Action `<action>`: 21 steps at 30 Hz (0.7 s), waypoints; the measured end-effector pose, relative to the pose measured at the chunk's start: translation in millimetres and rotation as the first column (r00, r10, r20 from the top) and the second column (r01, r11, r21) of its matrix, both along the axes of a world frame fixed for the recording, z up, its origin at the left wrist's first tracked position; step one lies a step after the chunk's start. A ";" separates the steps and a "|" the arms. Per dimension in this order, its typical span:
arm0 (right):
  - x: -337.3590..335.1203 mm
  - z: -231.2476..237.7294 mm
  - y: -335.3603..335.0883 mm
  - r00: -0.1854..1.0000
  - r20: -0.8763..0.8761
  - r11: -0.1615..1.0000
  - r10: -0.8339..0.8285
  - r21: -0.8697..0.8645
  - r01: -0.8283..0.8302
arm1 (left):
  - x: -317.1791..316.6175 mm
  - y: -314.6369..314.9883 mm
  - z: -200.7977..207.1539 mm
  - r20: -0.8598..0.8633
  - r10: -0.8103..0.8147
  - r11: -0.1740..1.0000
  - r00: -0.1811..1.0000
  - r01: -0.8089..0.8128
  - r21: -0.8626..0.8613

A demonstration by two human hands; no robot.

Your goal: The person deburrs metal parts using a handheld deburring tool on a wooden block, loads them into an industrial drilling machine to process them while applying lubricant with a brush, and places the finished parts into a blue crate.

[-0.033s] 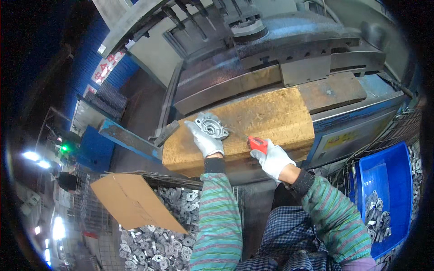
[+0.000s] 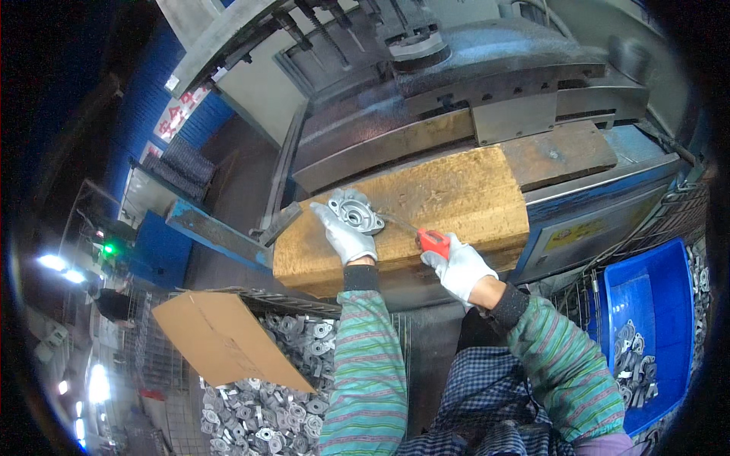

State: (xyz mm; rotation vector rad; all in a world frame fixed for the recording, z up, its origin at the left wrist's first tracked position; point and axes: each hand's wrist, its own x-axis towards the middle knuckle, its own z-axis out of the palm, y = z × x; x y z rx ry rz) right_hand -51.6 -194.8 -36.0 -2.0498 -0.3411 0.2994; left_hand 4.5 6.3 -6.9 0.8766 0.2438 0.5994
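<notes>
In my gloved left hand (image 2: 348,242) I hold a round grey metal casting (image 2: 356,214) with two bolt-hole ears, ring side up. It is over the left part of a worn yellow wooden block (image 2: 464,199). My gloved right hand (image 2: 459,267) is closed round the red handle of a thin-shafted hand tool (image 2: 433,242), to the right of the casting. The shaft runs left toward the casting's right ear, and its tip looks to be at that edge. Whether the tip touches, and the exact kind of tool, I cannot tell.
Behind the block stands a large machine (image 2: 502,76) with rods hanging above its bed. A wire basket of castings (image 2: 274,425) is at lower left, partly under a cardboard sheet (image 2: 228,338). To the right, a blue bin (image 2: 650,285) holds several more castings.
</notes>
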 end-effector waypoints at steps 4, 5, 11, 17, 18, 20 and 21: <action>1.3 -6.2 -0.5 1.000 0.003 1.000 -0.003 0.003 0.003 | 1.3 1.9 -2.7 0.002 0.013 1.000 1.000 -0.013 0.002; 1.0 -6.2 -0.4 1.000 0.002 1.000 -0.007 0.003 0.007 | 1.3 1.4 -3.5 0.010 0.011 1.000 1.000 -0.011 -0.013; -1.7 5.5 9.5 0.989 0.147 0.986 0.016 0.164 -0.040 | 6.1 7.5 -8.1 0.047 -0.007 1.000 0.999 0.008 -0.019; -3.0 42.7 23.9 0.986 0.124 0.992 0.115 0.033 -0.120 | 10.5 13.9 -13.0 0.458 -0.287 0.874 0.841 0.426 -0.233; -3.3 47.6 24.2 0.988 0.105 0.993 0.115 0.007 -0.116 | 10.4 12.7 -12.2 0.450 -0.279 0.877 0.848 0.415 -0.240; -3.7 53.6 24.0 0.986 0.104 0.992 0.128 0.005 -0.130 | 9.2 7.9 -10.1 0.229 -0.142 0.962 0.963 0.188 -0.198; -3.6 54.7 24.0 0.986 0.112 0.992 0.127 0.002 -0.128 | 8.7 5.3 -8.3 0.067 0.001 0.997 0.998 0.005 -0.080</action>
